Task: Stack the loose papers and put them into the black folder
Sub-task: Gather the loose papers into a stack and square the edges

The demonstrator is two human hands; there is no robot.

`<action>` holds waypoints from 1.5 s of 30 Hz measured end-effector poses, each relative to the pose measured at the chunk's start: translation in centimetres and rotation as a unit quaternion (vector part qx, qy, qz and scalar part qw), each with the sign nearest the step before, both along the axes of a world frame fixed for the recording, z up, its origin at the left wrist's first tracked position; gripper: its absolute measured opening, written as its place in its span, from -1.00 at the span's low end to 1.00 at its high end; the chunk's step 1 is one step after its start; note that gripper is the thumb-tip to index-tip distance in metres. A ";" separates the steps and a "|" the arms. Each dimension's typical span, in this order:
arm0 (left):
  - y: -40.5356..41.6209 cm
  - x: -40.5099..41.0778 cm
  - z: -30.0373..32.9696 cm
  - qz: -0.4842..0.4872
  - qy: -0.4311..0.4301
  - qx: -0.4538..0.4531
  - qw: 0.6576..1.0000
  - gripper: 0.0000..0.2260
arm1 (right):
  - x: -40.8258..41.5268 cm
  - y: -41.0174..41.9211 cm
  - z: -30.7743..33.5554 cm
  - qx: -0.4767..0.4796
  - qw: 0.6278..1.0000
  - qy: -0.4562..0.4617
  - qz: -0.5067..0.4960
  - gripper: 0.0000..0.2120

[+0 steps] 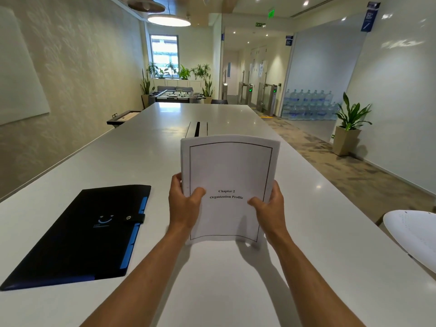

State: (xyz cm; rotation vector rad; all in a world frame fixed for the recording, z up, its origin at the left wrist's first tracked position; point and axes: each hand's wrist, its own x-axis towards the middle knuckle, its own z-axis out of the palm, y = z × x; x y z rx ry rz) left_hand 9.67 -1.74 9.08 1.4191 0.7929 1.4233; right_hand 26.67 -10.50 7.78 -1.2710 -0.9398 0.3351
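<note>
I hold a stack of white papers [230, 166] upright above the white table [151, 142], its bottom edge near the tabletop. The top sheet reads "Chapter 2 Organization Profile" inside a black border. My left hand [185, 204] grips the stack's left edge, thumb on the front. My right hand [271, 206] grips the right edge the same way. The black folder [77, 234] lies flat and closed to the left of my hands, with blue tabs along its right side and a snap strap fastened.
Another white sheet [415, 234] lies at the table's right edge. A black cable slot [197, 129] sits in the table beyond the papers. The floor drops away on the right; a potted plant [349, 128] stands by the glass wall.
</note>
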 end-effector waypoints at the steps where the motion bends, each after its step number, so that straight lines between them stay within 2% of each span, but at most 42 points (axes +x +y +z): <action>1: -0.1 0.2 -0.1 0.003 -0.001 -0.001 1.000 -0.66 | -0.2 0.2 -0.1 0.001 1.000 0.001 -0.004 -0.50; 5: 0.6 -0.5 0.0 -0.007 0.010 0.001 1.000 -0.67 | 0.8 0.0 -0.5 0.008 0.999 0.031 0.000 -0.59; 8: 1.1 -0.5 0.1 -0.039 0.014 -0.008 0.999 -0.72 | 1.1 0.1 -0.6 -0.005 0.999 0.031 0.020 -0.56; 13: 1.1 -0.1 -0.2 -0.022 0.002 -0.016 1.000 -0.69 | 1.6 0.5 -0.9 0.004 0.997 0.071 0.012 -0.59; 17: 1.2 0.2 -0.2 -0.038 0.004 -0.026 0.999 -0.69 | 1.4 0.8 -1.0 -0.020 0.999 0.039 0.014 -0.55; 24: 1.6 0.3 -0.2 -0.044 0.003 -0.033 0.999 -0.74 | 1.2 1.2 -0.3 -0.039 0.997 0.062 -0.005 -0.75; 27: 1.9 0.2 0.8 -0.045 -0.002 -0.014 0.999 -0.77 | 1.3 1.1 0.8 -0.014 0.999 0.047 -0.006 -0.71; 32: 1.8 0.1 0.4 -0.064 -0.013 -0.014 0.998 -0.75 | 1.2 0.4 0.0 -0.011 1.000 0.029 0.000 -0.52; 38: 0.6 0.8 -2.5 -0.045 -0.001 -0.075 0.996 -0.82 | -0.1 0.4 -3.2 -0.052 0.997 0.058 -0.014 -0.61; 45: 0.8 0.5 -1.3 -0.047 -0.020 -0.050 0.997 -0.85 | 0.2 0.4 -1.7 -0.028 0.998 0.038 -0.033 -0.65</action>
